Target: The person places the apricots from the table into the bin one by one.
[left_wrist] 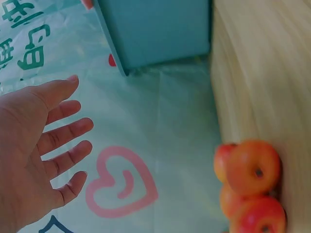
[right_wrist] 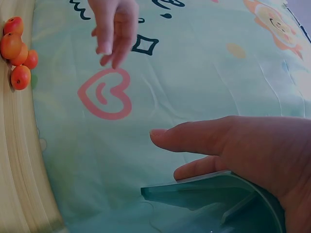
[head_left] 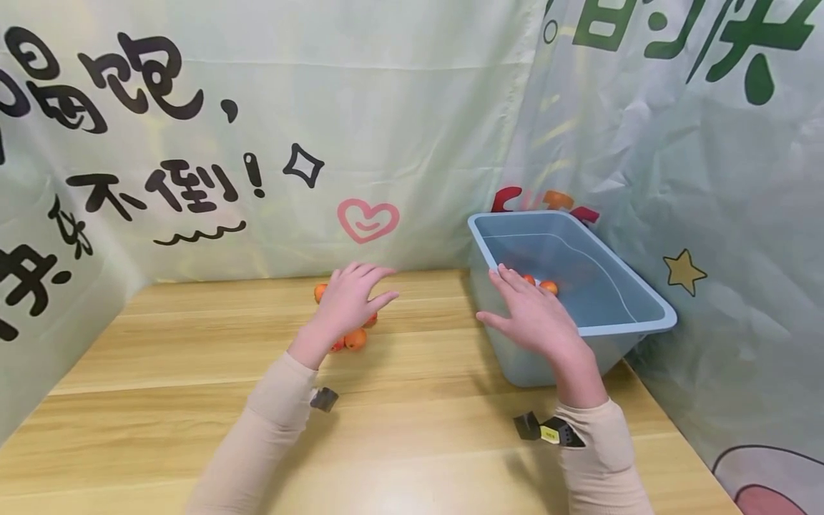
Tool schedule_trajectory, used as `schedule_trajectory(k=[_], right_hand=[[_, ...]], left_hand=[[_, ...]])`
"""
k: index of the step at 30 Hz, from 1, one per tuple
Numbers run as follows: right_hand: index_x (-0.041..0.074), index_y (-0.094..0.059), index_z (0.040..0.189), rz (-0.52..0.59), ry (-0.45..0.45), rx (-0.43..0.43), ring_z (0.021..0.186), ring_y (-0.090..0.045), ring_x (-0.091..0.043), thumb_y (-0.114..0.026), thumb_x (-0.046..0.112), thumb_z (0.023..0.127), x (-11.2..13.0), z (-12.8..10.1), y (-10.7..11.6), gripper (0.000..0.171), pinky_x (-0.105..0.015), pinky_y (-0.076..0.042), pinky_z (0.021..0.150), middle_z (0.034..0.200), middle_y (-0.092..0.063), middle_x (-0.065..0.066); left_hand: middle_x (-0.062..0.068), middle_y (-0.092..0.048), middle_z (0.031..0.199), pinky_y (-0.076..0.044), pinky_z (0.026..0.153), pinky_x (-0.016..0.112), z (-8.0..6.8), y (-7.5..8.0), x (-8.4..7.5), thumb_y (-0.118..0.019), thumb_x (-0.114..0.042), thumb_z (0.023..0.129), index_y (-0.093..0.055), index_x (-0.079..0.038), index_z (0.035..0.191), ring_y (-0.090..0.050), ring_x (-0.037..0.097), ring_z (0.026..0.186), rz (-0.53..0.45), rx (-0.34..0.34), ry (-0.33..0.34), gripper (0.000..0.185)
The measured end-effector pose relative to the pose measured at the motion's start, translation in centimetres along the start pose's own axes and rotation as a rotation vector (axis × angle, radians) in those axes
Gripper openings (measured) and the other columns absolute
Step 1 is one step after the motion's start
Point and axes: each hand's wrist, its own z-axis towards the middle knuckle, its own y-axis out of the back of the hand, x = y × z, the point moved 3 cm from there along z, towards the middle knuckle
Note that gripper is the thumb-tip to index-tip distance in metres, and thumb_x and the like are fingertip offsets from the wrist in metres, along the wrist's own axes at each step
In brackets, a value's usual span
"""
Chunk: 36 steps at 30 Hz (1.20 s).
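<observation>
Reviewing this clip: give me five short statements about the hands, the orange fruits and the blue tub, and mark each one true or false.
1. The left hand grips one of the small orange fruits on the table. False: its fingers are spread open above the pile and hold nothing.
2. The light blue plastic tub stands on the wooden table at the right, near the curtain. True.
3. The tub is empty. False: a few orange fruits in the tub show inside it.
4. The right hand is at the tub's near left rim with fingers straight. True.
5. The pink heart is printed on the tub. False: it is on the pale green curtain behind the table.
</observation>
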Motion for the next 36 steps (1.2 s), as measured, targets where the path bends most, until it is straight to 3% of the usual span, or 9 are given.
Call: schedule_trajectory(k=[16,28,36], right_hand=[[0.01,-0.024,0.155,-0.003,0.002,0.009,0.149,-0.02,-0.037,-0.058,0.047,0.094,0.5,0.1,0.0,0.079,-0.061,-0.021,0.116,0.162,-0.02,-0.017],[0.009,-0.023,0.155,-0.011,0.005,0.003,0.149,-0.02,-0.037,-0.057,0.048,0.094,0.3,0.2,0.1,0.08,-0.061,-0.021,0.116,0.162,-0.02,-0.017],[0.009,-0.023,0.155,-0.009,-0.001,0.01,0.149,-0.019,-0.037,-0.057,0.047,0.094,0.1,0.1,0.1,0.08,-0.061,-0.021,0.116,0.162,-0.019,-0.017]], left_hand=[[0.002,-0.068,0.121,-0.041,0.086,0.046,-5.0,0.3,3.5,-0.069,-0.042,0.088,-0.066,-0.018,0.122,-0.057,0.028,0.113,0.035,0.04,0.007,0.042],[0.004,-0.067,0.119,-0.042,0.086,0.049,-6.1,0.3,6.0,-0.071,-0.042,0.086,-0.065,-0.015,0.123,-0.056,0.028,0.114,-0.005,0.134,0.034,0.046],[0.008,-0.065,0.127,-0.043,0.094,0.059,-6.3,-0.8,8.1,-0.07,-0.04,0.087,-0.064,-0.015,0.123,-0.056,0.035,0.12,0.004,0.266,0.069,0.044]])
